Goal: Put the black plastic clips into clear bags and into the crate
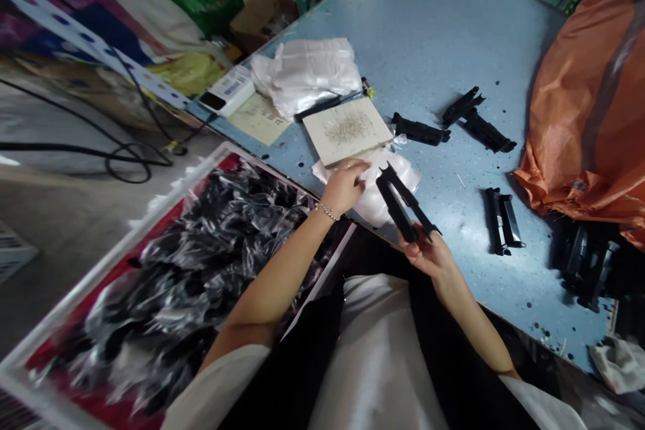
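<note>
Over the blue table (443, 27), my right hand (428, 254) grips a black plastic clip (400, 205); my left hand (342, 187), fingers together, rests on white plastic film (377, 191). More clips (478, 121) lie right; bagged black parts (191, 269) fill the tray (115, 252) lower left.

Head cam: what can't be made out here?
Head view:
- Right hand: fingertips hidden behind the black plastic part.
- Crate: contents blurred by clear plastic.
- Specks on the board: too small.
- White box: label too small.
- Dark parts: in shadow.
</note>
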Demonstrator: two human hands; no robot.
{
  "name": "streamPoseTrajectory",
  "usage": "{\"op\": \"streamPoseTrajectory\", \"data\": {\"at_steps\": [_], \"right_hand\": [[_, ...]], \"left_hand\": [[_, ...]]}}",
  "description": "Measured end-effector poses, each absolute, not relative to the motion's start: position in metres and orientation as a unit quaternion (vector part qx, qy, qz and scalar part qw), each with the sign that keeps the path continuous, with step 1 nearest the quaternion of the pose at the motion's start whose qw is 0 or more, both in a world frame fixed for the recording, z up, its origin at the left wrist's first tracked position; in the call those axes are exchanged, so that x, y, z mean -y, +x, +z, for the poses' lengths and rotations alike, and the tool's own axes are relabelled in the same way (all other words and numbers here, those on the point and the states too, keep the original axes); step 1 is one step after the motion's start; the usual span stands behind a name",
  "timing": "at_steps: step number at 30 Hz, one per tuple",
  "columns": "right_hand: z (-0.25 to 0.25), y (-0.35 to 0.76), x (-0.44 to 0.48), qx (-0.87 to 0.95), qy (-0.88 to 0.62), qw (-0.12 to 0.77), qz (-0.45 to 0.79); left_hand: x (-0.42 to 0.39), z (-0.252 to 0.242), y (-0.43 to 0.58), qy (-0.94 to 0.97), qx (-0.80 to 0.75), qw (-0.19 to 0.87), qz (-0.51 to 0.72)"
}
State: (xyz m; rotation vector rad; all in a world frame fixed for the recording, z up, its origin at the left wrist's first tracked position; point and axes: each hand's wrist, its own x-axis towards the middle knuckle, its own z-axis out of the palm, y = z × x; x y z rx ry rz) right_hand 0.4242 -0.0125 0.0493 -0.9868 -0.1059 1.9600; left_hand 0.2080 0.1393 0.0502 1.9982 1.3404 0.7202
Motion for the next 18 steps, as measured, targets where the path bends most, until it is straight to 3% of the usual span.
{"op": "streamPoseTrajectory", "data": {"at_steps": [4, 9, 14, 18], "right_hand": [[0.043, 0.407, -0.013, 0.050, -0.332, 0.412, 0.847], [0.047, 0.398, -0.023, 0.149, -0.435, 0.475, 0.750], [0.074, 0.397, -0.001, 0.412, -0.557, 0.452, 0.561], [0.088, 0.405, 0.012, 0.460, -0.493, 0.368, 0.640]], "left_hand": [[-0.117, 0.063, 0.208, 0.809, -0.445, 0.269, 0.276], [-0.055, 0.089, 0.221, 0.887, -0.268, 0.248, 0.281], [-0.013, 0.103, 0.226, 0.895, -0.295, 0.225, 0.249], [0.007, 0.105, 0.185, 0.892, -0.358, 0.188, 0.200]]}}
